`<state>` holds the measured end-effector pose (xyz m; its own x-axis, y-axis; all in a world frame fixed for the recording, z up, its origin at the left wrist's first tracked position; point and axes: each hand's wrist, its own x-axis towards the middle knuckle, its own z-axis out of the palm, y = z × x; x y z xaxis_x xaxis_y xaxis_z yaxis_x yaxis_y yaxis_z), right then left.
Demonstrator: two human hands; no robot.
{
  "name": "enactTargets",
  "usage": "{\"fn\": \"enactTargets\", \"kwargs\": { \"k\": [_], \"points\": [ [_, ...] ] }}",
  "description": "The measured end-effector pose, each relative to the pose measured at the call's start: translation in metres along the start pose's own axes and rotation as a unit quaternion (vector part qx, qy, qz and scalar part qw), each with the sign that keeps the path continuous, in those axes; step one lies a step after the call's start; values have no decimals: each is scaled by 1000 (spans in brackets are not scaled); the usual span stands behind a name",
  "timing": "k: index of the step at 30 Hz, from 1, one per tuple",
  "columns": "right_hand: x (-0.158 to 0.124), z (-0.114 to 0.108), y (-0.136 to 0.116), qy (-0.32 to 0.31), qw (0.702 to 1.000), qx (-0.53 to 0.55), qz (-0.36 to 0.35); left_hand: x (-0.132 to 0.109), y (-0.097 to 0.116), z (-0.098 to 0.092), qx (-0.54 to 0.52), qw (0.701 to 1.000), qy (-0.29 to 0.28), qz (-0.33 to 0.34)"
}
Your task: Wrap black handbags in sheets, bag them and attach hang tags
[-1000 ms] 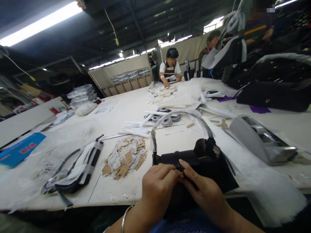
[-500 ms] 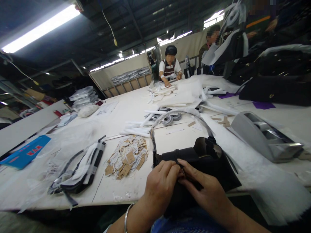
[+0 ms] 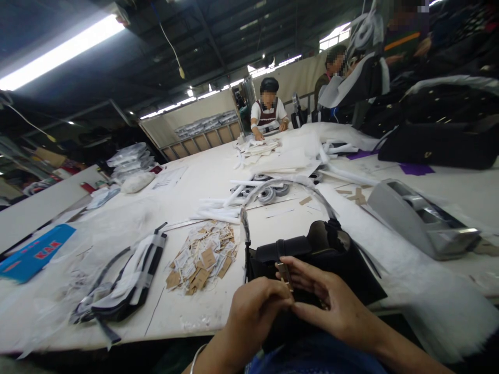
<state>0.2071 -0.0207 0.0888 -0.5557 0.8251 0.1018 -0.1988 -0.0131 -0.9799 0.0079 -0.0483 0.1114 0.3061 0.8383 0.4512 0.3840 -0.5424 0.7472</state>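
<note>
A black handbag [image 3: 351, 270] lies at the table's front edge, its top gaping on the right and its wrapped handle [image 3: 286, 181] arching up behind. A short strap [image 3: 286, 270] with a gold-coloured buckle hangs down its front. My left hand [image 3: 257, 306] is closed in a pinch at the strap's lower end, where the fingers hide what they grip. From the right, my right hand [image 3: 331, 296] holds the strap by the buckle, its fingers curled behind and thumb below.
Paper tags [image 3: 205, 259] lie heaped left of the bag. Further left are a wrapped bag [image 3: 132, 275] and a blue KAK box [image 3: 37, 253]. A grey tape dispenser [image 3: 419, 221] stands right, beside white foam sheeting [image 3: 421, 280]. A co-worker [image 3: 268, 109] is across the table.
My left hand has moved down and slightly left from the strap's upper part. My right-hand fingers have opened out around the strap, and the buckle now shows. The view has shifted slightly.
</note>
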Motion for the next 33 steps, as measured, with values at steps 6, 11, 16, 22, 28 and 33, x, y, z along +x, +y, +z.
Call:
{"fn": "enactTargets", "kwargs": {
  "k": [6,11,16,22,28,33],
  "points": [
    [6,3,3,9,1000,-21,7,-21,-2,-30,-213,941,57,-257],
    [18,10,14,66,974,-204,-75,-31,-12,-23,-277,891,15,-359],
    [26,13,20,149,905,-339,-209,-27,-14,-11,-251,895,49,-366],
    [26,17,20,162,864,-391,-274,-21,-16,-12,15,960,18,-281],
    [27,17,23,162,856,-413,-267,-20,-19,-11,109,964,10,-244],
    [34,9,26,160,872,-411,-211,-25,-16,-8,55,979,-30,-196]
  ]
}}
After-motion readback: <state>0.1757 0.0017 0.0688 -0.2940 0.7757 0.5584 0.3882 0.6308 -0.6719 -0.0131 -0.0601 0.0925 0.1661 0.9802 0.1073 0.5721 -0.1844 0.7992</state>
